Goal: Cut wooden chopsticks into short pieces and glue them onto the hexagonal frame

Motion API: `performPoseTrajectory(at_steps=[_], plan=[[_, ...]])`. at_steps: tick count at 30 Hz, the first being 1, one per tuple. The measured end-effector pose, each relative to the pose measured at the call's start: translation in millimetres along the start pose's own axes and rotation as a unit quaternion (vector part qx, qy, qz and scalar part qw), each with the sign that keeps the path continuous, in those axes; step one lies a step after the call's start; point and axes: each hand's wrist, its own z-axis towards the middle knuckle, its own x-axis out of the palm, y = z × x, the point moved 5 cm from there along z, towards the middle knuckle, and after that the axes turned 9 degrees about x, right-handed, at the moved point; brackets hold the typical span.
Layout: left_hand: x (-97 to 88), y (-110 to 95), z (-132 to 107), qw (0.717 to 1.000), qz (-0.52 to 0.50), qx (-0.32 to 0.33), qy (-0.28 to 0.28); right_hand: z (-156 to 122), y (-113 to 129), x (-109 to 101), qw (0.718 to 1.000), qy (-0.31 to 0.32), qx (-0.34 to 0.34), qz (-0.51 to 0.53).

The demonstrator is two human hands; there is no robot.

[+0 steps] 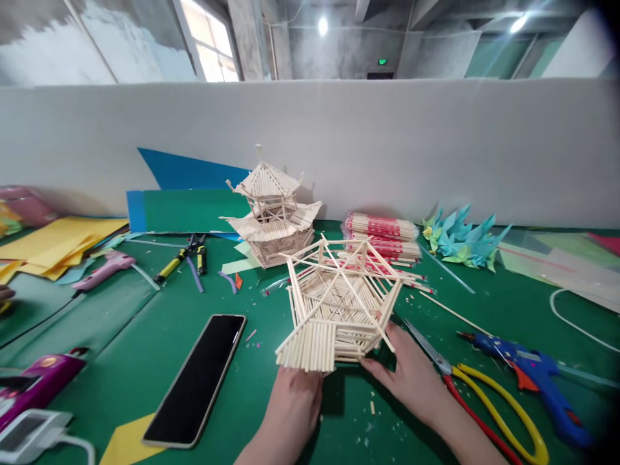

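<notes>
Two bare forearms reach in from the near edge, the left hand (298, 391) tucked under the front of a pale stick frame (334, 310), so its fingers are hidden and I cannot tell how tightly they close. The right hand (402, 361) has the near right corner of the frame between a thumb at the lower edge and fingers against the side. That frame sits in the middle of the green tabletop (271, 426), many-sided, with long sticks crossing above its layered floor and one slatted panel (310, 345) sloping toward the person; whether it touches the table I cannot tell. Just right of the right arm lie scissors (448, 371) with red and yellow handles, then a blue glue gun (537, 368) with an orange trigger. To the left, a phone (198, 381) lies dark-screened, one end over a yellow paper (128, 442); farther out is a pink glue gun (104, 271), near yellow-and-black pliers (174, 265). Behind the frame stands a two-tiered stick pagoda (271, 213) — roofs flaring at the corners — with red-labelled stick bundles (380, 227) beside it and blue-green folded paper leaves (465, 239) farther right.
</notes>
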Motion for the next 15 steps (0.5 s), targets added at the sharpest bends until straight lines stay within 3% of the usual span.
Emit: performPoseTrajectory(at_steps=[4, 9, 13, 15], plan=[[0.3, 4, 5, 1.0, -0.003, -0.014, 0.019, 11, 5, 1, 0.999, 0.039, -0.005, -0.003], [-7.4, 3, 3, 0.999, -0.009, -0.03, 0.036, 2, 3, -8, 0.999, 0.032, 0.037, -0.022], [-17.2, -5, -8, 0.999, -0.034, -0.014, 0.02, 0, -29, -50, 0.989, -0.026, 0.114, -0.094], [-24.1, -9, -17, 0.998, -0.061, 0.002, -0.029, 6, -53, -79, 0.978, -0.06, 0.144, -0.135]])
